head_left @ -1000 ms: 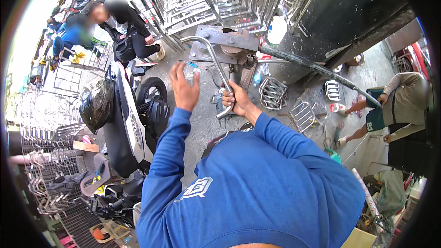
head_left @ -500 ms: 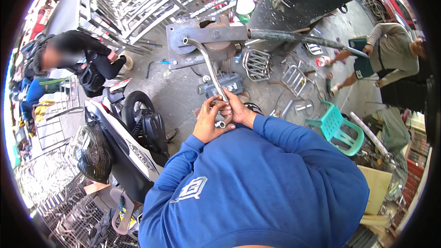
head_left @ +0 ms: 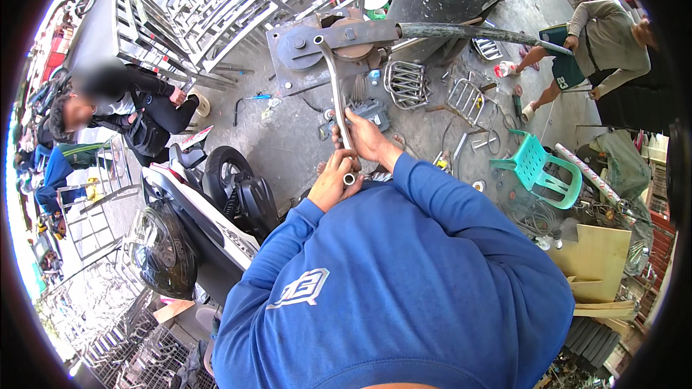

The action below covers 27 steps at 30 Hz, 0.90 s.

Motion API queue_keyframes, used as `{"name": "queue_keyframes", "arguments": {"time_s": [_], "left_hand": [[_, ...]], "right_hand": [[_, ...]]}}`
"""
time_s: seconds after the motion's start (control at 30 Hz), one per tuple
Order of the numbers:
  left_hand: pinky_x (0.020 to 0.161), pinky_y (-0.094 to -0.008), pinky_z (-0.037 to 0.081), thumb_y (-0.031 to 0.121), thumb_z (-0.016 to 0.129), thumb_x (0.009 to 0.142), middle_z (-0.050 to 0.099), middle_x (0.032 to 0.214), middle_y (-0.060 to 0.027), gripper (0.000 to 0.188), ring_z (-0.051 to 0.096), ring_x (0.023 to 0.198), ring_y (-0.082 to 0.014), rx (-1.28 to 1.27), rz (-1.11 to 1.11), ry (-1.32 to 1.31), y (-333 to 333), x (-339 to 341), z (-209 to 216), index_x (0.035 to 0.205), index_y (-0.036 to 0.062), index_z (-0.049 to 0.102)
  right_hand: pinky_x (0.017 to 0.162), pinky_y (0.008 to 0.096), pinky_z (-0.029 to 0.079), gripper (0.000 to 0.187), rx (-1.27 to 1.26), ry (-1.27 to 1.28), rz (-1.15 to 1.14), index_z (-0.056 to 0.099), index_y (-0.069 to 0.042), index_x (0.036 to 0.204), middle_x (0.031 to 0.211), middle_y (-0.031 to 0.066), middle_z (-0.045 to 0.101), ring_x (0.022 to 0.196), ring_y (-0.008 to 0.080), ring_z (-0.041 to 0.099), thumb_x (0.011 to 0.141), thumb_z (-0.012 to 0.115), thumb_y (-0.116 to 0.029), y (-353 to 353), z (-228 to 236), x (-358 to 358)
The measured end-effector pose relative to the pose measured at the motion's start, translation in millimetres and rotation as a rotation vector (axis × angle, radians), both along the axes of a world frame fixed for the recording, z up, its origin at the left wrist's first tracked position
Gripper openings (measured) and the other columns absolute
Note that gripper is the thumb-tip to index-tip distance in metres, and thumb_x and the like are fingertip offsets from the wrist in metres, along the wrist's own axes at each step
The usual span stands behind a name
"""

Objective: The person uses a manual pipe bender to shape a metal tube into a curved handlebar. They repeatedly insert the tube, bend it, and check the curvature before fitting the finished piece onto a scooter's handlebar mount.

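On shirt (head_left: 432, 281): white lettering (head_left: 303, 287); fingers (head_left: 334, 166) grip tube (head_left: 336, 94).

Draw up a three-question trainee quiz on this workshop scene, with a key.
1. True or false: the camera wearer's left-hand grip and right-hand grip both hold the bent silver metal tube.
2. Choose: where is the turquoise plastic chair? (a) picture left (b) picture right (c) bottom centre
3. Answer briefly: whose hand is at the right end of the long round grey metal bar?

Key: 1 true; 2 b; 3 the person in the beige long-sleeved top.
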<state>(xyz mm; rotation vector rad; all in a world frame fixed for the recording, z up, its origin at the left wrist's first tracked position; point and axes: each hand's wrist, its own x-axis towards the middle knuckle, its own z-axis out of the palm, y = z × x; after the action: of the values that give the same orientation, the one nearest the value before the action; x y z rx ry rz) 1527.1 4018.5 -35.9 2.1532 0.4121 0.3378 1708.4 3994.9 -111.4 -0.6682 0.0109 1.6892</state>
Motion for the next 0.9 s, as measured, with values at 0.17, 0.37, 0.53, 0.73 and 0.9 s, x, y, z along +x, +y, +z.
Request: {"name": "queue_keyframes", "arguments": {"time_s": [0.17, 0.37, 0.53, 0.73, 0.9], "left_hand": [[0.093, -0.0454, 0.051, 0.011, 0.071, 0.088, 0.052, 0.122, -0.0185, 0.024, 0.059, 0.107, -0.0396, -0.111, 0.139, 0.017, -12.0, -11.6, 0.8, 0.103, 0.0018, 0.054], [0.081, -0.0371, 0.054, 0.007, 0.065, 0.091, 0.066, 0.1, -0.0148, 0.02, 0.067, 0.091, -0.023, -0.271, 0.512, -0.149, -11.7, -40.3, 14.9, 0.103, 0.0023, 0.05], [0.071, -0.032, 0.052, 0.015, 0.052, 0.1, 0.066, 0.077, -0.0101, 0.013, 0.065, 0.073, -0.0181, -0.344, 0.707, -0.273, 54.9, -38.3, 42.3, 0.101, 0.0034, 0.048], [0.062, -0.0327, 0.052, 0.024, 0.049, 0.105, 0.036, 0.059, 0.0011, 0.023, 0.046, 0.052, -0.0136, -0.758, 0.788, -0.594, 157.2, -19.5, 68.7, 0.087, 0.0111, 0.045], [0.041, -0.0273, 0.028, 0.047, 0.063, 0.099, 0.028, 0.056, 0.0064, 0.039, 0.025, 0.041, -0.007, -0.87, 1.092, -0.611, 191.3, -27.6, 45.3, 0.082, 0.0165, 0.047]], "right_hand": [[0.09, 0.041, 0.056, 0.037, 0.005, -0.126, 0.194, 0.053, -0.011, 0.137, 0.121, 0.0118, 0.065, 0.112, 0.0256, 0.064, 0.108, 0.047, -0.034, 10.7, -5.1, 17.1], [0.107, 0.0523, 0.051, 0.027, 0.05, -0.027, 0.358, 0.057, -0.008, 0.124, 0.126, 0.0118, 0.063, 0.125, 0.0303, 0.06, 0.107, 0.052, -0.027, -0.5, 2.4, 13.2], [0.111, 0.0469, 0.049, 0.025, 0.108, 0.046, 0.279, 0.055, -0.005, 0.123, 0.129, 0.0133, 0.062, 0.125, 0.0298, 0.059, 0.106, 0.053, -0.023, 29.6, 18.6, -6.9], [0.102, 0.0461, 0.055, 0.024, 0.013, 0.01, 0.027, 0.056, -0.001, 0.119, 0.12, 0.0126, 0.064, 0.115, 0.0293, 0.064, 0.106, 0.055, -0.021, 91.5, 40.5, -47.6], [0.084, 0.0398, 0.063, 0.023, -0.177, -0.172, -0.112, 0.055, 0.003, 0.115, 0.112, 0.0164, 0.065, 0.101, 0.0285, 0.07, 0.107, 0.052, -0.018, 117.8, 44.3, -74.6]]}}
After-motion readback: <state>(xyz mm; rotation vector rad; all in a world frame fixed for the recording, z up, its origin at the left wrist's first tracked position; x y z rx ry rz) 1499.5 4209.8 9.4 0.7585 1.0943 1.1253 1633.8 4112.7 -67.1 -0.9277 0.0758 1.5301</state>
